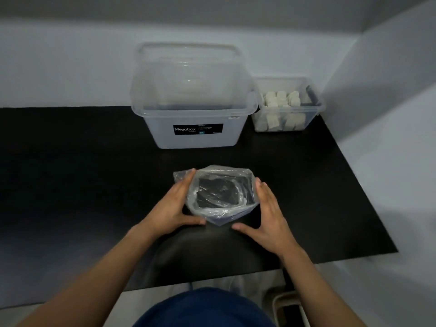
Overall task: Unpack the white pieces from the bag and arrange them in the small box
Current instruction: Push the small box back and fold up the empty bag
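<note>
A clear plastic bag (pixel 220 195) stands open on the black table, its mouth facing up; I see only the dark table through it, no white pieces inside. My left hand (pixel 174 206) cups the bag's left side with straight fingers and the thumb at its near edge. My right hand (pixel 264 215) lies flat against the bag's right side, thumb pointing at its near corner. At the back right stands the small clear box (pixel 313 107), holding several white pieces (pixel 282 100) in rows.
A large clear tub (pixel 195 135) with a "Megabox" label stands at the back centre, its lid propped up behind it. The black table top (pixel 82 185) ends near my lap. White walls close in behind and on the right.
</note>
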### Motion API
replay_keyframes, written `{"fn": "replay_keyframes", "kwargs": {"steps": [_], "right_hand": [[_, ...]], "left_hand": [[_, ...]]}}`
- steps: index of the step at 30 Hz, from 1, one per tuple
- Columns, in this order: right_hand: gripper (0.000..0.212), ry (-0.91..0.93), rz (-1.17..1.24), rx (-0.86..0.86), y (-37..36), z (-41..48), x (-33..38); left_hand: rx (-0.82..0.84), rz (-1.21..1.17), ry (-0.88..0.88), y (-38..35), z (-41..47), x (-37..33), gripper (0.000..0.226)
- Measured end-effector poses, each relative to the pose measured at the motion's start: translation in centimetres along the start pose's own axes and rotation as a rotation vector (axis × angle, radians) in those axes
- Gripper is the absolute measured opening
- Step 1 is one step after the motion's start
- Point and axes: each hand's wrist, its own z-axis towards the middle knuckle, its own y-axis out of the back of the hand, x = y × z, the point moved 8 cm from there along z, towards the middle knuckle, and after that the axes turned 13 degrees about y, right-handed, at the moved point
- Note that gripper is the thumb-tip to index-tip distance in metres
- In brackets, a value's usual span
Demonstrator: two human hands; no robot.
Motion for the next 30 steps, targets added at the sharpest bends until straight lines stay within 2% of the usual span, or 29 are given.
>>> {"fn": "replay_keyframes", "kwargs": {"steps": [4, 7, 9, 11, 13, 15, 18, 21, 23, 25, 27, 30], "right_hand": [[0.1, 0.001, -0.113, -0.002, -1.2, 1.3, 1.1], [0.073, 0.005, -0.23, 0.003, -1.7, 1.9, 1.8], [0.059, -0.065, -0.219, -0.021, -1.4, 1.7, 1.5], [0.044, -0.208, -0.023, -0.085, -0.6, 1.1, 1.2], [0.029, -0.281, 0.209, -0.252, 0.5, 0.7, 1.7], [0.017, -0.266, 0.296, -0.47, 2.1, 0.7, 3.0], [0.011, -0.234, 0.371, -0.714, 4.7, 1.1, 4.9], [0.027, -0.137, 0.349, -0.777, 6.5, 2.3, 7.7], [0.036, -0.094, 0.324, -0.759, 6.7, 3.4, 9.7], [0.03, -0.095, 0.393, -0.741, 6.7, 4.1, 10.7], [0.026, -0.093, 0.562, -0.698, 6.6, 4.1, 10.6], [0.03, -0.103, 0.756, -0.642, 5.7, 2.3, 9.7]], "left_hand": [[0.037, -0.051, 0.011, -1.0, 1.6, -0.9, 0.091], [-0.024, -0.237, 0.026, -0.6, 1.8, -1.1, 0.061], [-0.073, -0.438, 0.07, 0.4, 1.7, -1.2, 0.065], [-0.087, -0.617, 0.115, 1.2, 1.4, -1.3, 0.074], [-0.027, -0.792, 0.113, 1.3, 1.0, -2.3, 0.079], [0.093, -0.995, 0.077, 1.4, 0.7, -3.6, 0.089], [0.257, -1.097, 0.053, 1.9, 0.1, -5.4, 0.093], [0.405, -0.965, -0.056, 1.9, -1.2, -8.8, 0.055], [0.468, -0.898, -0.135, 1.2, -1.9, -10.9, 0.041], [0.446, -0.857, -0.172, 1.1, -2.0, -11.8, 0.04], [0.39, -0.867, -0.176, 1.6, -1.6, -11.9, 0.039], [0.222, -0.914, -0.128, 2.8, -1.1, -11.0, 0.042]]}}
